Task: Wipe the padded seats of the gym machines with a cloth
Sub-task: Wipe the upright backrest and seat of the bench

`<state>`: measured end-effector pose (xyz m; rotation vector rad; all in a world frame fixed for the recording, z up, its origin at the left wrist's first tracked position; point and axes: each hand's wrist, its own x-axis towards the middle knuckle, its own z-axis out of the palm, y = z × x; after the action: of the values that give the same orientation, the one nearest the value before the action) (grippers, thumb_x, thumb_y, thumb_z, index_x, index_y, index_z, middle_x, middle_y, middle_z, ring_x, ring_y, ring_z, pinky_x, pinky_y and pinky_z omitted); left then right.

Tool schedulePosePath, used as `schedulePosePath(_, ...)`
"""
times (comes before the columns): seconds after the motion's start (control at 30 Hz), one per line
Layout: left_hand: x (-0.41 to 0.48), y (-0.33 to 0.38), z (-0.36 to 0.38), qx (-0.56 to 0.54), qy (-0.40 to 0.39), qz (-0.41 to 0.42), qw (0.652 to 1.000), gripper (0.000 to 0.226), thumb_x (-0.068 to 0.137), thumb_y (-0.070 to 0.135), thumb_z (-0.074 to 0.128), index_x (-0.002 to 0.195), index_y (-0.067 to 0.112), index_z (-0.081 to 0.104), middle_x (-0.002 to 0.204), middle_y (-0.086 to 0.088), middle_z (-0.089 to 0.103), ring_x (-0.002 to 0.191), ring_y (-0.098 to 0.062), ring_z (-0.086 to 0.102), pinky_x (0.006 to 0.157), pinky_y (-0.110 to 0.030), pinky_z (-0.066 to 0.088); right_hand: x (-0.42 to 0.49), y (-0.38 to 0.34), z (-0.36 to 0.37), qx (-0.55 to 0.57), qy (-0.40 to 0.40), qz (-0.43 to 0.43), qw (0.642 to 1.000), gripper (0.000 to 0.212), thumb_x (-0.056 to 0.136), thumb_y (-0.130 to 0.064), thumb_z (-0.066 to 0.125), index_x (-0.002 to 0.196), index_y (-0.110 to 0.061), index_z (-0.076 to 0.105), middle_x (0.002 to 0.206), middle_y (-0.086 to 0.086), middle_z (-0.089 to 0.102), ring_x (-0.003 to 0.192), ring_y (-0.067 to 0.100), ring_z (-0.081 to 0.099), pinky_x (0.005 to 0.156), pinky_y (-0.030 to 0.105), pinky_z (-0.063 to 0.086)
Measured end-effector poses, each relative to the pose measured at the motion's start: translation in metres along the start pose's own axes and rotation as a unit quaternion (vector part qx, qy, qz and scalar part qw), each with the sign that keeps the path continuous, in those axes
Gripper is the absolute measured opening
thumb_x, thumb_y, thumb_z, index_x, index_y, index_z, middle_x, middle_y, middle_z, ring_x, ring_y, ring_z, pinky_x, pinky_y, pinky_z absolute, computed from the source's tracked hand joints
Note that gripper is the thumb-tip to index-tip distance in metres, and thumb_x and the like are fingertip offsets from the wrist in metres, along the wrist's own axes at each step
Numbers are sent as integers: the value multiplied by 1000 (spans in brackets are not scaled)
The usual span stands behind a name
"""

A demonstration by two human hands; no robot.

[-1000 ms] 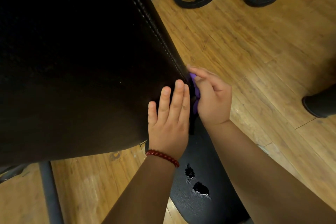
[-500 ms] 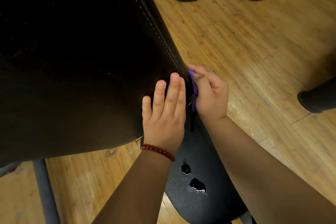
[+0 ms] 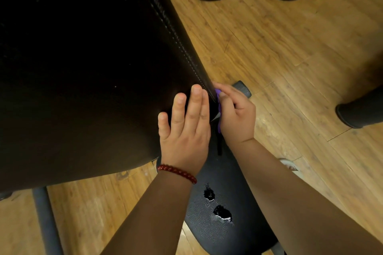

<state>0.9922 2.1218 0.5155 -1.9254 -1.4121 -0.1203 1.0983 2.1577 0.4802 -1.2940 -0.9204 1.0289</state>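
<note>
Leaning over the large dark backrest pad, which is filling the left of the view above the wooden floor, we are working at the same lower corner as a second ago. Below it, the smaller seat pad, torn in two spots, is lying under our forearms. Our left hand is still pressing flat on the backrest, fingers straight and close together, the little finger slightly apart. Our right hand is curling its fingers round the purple cloth, holding it against the stitched side edge. A grey capped bar end is now showing beyond the right knuckles. A red bead bracelet is circling the left wrist.
</note>
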Motion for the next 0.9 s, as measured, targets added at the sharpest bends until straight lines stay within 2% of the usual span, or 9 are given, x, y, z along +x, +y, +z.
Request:
schedulePosePath(0.13, 0, -2, -3, 4, -5, 8, 1000, 83, 97, 38, 49, 153, 4, -1, 159, -14, -20, 146, -31, -20, 116, -47, -13, 1, 26, -17, -82, -65, 9, 994, 26, 93, -12, 53, 111, -10, 71, 107, -5, 68, 105, 0, 59, 93, 9, 42)
schedulePosePath(0.23, 0, -2, -6, 10, -19, 9, 1000, 79, 98, 36, 45, 153, 4, -1, 159, -14, -20, 146, -31, -21, 116, -47, -12, -4, 32, -35, -172, -116, -42, 977, 25, 92, -7, 56, 111, -5, 71, 104, 1, 70, 100, -2, 56, 90, 4, 38)
schedulePosePath(0.3, 0, -1, -9, 11, -31, 10, 999, 78, 98, 34, 44, 154, 4, -1, 159, -13, -21, 146, -31, -21, 116, -47, -13, -7, 30, -46, -239, -148, -84, 956, 26, 91, -9, 56, 111, -4, 70, 106, 7, 71, 101, 10, 61, 92, 10, 40)
schedulePosePath(0.37, 1, -1, -14, 7, -48, 9, 999, 79, 96, 33, 45, 154, 5, -2, 159, -12, -21, 146, -30, -21, 117, -47, -12, -9, 25, -55, -288, -172, -100, 937, 26, 90, -8, 57, 112, -1, 69, 110, 11, 69, 103, 23, 63, 94, 10, 35)
schedulePosePath(0.47, 1, -2, -25, -9, -83, 12, 996, 83, 94, 32, 47, 153, 6, -5, 160, -11, -17, 146, -29, -21, 118, -46, -11, -11, 9, -63, -330, -194, -132, 914, 26, 90, -9, 59, 112, 0, 69, 111, 13, 68, 99, 25, 64, 93, 8, 32)
schedulePosePath(0.53, 0, -2, -34, -34, -111, 17, 993, 85, 94, 29, 48, 153, 5, -8, 159, -11, -11, 146, -29, -21, 118, -46, -11, -10, -3, -67, -349, -217, -169, 896, 32, 92, -19, 52, 110, 0, 70, 109, 12, 69, 93, 24, 65, 87, 13, 40)
schedulePosePath(0.67, -9, -4, -52, -85, -186, 30, 978, 95, 91, 28, 55, 151, 6, -15, 160, -10, -19, 146, -27, -19, 119, -44, -9, -11, -24, -72, -383, -294, -225, 846, 36, 92, -23, 47, 107, 0, 70, 103, 13, 69, 86, 29, 67, 76, 36, 57)
schedulePosePath(0.77, -21, -10, -68, -105, -224, 23, 969, 96, 85, 26, 63, 152, 7, -4, 160, -7, 2, 148, -27, -3, 119, -44, -2, -16, -45, -76, -397, -341, -254, 814, 34, 92, -22, 47, 104, -1, 70, 96, 12, 68, 79, 31, 64, 66, 41, 56)
schedulePosePath(0.9, -28, -30, -92, -116, -254, -27, 960, 91, 77, 22, 70, 149, 7, 17, 155, -11, 30, 143, -28, 20, 118, -44, 11, -24, -83, -79, -397, -379, -314, 775, 33, 91, -20, 48, 106, -1, 71, 102, 13, 69, 82, 31, 66, 70, 41, 56)
